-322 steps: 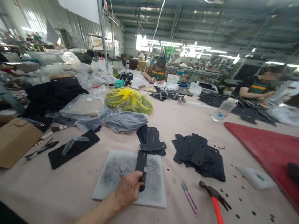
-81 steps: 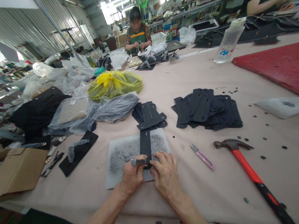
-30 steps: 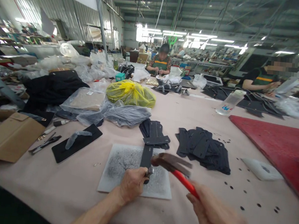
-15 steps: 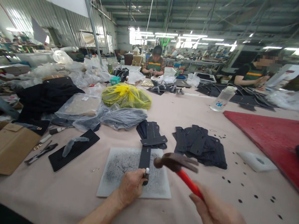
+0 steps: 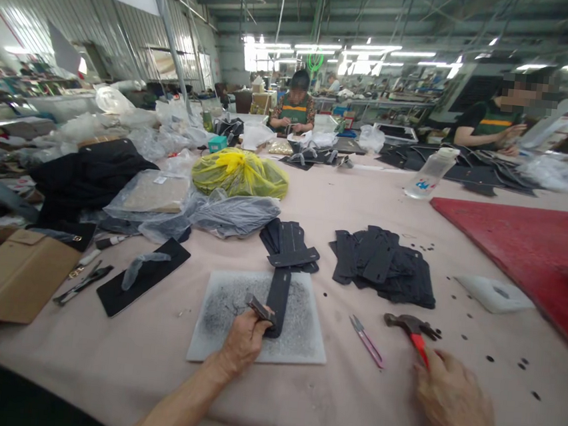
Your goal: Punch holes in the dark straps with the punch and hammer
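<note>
My left hand [image 5: 242, 343] grips a metal punch [image 5: 261, 308], tilted over the lower end of a black strip [image 5: 278, 301]. That strip lies on a white board [image 5: 308, 356] speckled with dark marks. At the right, my right hand [image 5: 460, 397] is closed on the red handle of a hammer [image 5: 411, 327], low over the table. Pink-handled snips [image 5: 368, 343] lie between the board and the hammer. Behind the board are a small stack of black pieces [image 5: 294, 244] and a larger pile of black pieces [image 5: 389, 267].
A yellow bag [image 5: 240, 174] and grey plastic sit behind on the left. Further left are a black panel [image 5: 143, 280], pliers [image 5: 83, 284] and a cardboard box [image 5: 17, 274]. A bottle [image 5: 431, 173] stands near a red board [image 5: 521, 249]. Two people work across the table.
My right hand has moved the hammer right and down, away from the board, and the snips now show. In my left hand the punch has gone from upright to tilted, its top leaning left.
</note>
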The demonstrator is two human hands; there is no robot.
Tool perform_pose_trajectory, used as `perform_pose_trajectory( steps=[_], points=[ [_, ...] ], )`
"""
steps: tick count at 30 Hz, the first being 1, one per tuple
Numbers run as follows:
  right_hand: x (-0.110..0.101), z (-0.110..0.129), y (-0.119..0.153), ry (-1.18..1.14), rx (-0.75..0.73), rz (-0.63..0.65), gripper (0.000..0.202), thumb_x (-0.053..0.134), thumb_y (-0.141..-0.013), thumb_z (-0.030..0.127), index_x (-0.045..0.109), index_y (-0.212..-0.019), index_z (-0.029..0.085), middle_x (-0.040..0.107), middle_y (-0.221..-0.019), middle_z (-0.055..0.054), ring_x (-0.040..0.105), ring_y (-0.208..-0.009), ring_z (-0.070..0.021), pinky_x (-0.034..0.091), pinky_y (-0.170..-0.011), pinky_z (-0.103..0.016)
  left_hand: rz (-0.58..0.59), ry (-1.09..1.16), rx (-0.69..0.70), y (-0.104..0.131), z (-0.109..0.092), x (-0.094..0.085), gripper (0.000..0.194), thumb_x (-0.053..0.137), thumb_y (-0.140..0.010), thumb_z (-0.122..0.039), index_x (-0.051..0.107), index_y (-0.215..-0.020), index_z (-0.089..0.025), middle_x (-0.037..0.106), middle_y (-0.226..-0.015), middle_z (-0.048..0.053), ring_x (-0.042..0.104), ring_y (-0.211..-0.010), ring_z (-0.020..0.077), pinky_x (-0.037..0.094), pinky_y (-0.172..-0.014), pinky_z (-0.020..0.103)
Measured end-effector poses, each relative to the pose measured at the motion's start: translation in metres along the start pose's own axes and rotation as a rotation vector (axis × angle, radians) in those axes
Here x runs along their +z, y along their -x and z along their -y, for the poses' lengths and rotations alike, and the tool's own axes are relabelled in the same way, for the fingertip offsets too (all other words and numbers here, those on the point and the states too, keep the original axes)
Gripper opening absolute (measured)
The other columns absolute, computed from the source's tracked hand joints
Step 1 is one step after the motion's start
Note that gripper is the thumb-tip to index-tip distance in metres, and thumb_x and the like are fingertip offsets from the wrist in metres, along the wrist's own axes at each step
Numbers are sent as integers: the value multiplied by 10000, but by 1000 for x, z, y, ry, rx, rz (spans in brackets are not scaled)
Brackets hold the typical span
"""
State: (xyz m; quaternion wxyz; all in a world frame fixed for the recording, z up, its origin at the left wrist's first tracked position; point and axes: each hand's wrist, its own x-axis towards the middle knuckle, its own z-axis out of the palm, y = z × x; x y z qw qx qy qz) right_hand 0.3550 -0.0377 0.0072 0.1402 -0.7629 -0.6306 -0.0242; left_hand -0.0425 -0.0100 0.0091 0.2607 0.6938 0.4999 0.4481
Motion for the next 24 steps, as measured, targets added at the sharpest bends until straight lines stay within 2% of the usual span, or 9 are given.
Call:
perform_pose_trajectory(
  steps=[2,3,4,6,9,11,15,19,24],
  points=[
    [-6,50,0,-87,-155,-145,336,412,-891,324,637,-1078,159,598,-1210,-177,569,-1057,-370,452,-863,-548,-4,7,-20,0,-2,0,233,464,-866,-185,673,-967,-164,732,-926,84,702,-873,216,578,-795,337],
    [-8,80,0,-245,-266,-145,307,427,-903,310,632,-1073,157,619,-1165,-157,560,-1081,-333,446,-909,-506,-8,4,-31,0,-2,0,233,464,-869,-190,676,-962,-164,731,-926,84,700,-876,216,576,-798,339],
    [-8,111,1,-428,-359,-98,276,432,-913,280,628,-1070,166,640,-1115,-131,571,-1064,-282,453,-922,-446,-12,-1,-41,-1,-3,1,233,463,-872,-194,679,-957,-166,730,-924,83,698,-876,215,575,-797,339],
    [-5,168,4,-661,-444,71,246,445,-906,204,619,-1079,199,655,-1093,-78,574,-1050,-223,446,-927,-378,-12,-15,-48,-1,-5,1,233,464,-872,-199,681,-952,-170,729,-918,79,695,-872,215,572,-793,340],
    [8,223,10,-690,-445,233,277,516,-815,109,633,-1035,228,669,-1030,-38,572,-991,-221,429,-869,-361,-22,-16,-66,-2,-5,0,232,460,-879,-216,678,-945,-175,731,-914,75,694,-866,215,566,-789,337],
    [17,237,14,-655,-423,265,338,544,-751,67,643,-1026,237,668,-999,-35,562,-966,-239,410,-835,-367,-69,-1,-130,-3,-3,0,233,459,-890,-241,678,-936,-175,734,-892,70,697,-845,215,564,-764,327],
    [27,236,14,-612,-405,304,427,557,-713,48,637,-1081,249,655,-1050,-46,543,-1000,-256,379,-850,-378,-185,66,-310,-4,1,-2,248,482,-900,-325,672,-915,-166,732,-817,62,697,-759,222,555,-690,317],
    [29,234,9,-598,-403,346,413,569,-711,59,635,-1072,248,650,-1048,-33,548,-999,-235,375,-870,-353,-189,154,-401,-1,3,-5,272,492,-900,-364,666,-909,-156,720,-805,62,683,-737,219,536,-680,310],
    [28,233,9,-594,-386,352,329,589,-712,79,637,-1006,218,616,-1089,-55,536,-1051,-231,363,-893,-343,-195,99,-440,13,6,-11,281,506,-882,-373,670,-867,-146,694,-751,62,658,-740,234,511,-690,321]
  ],
)
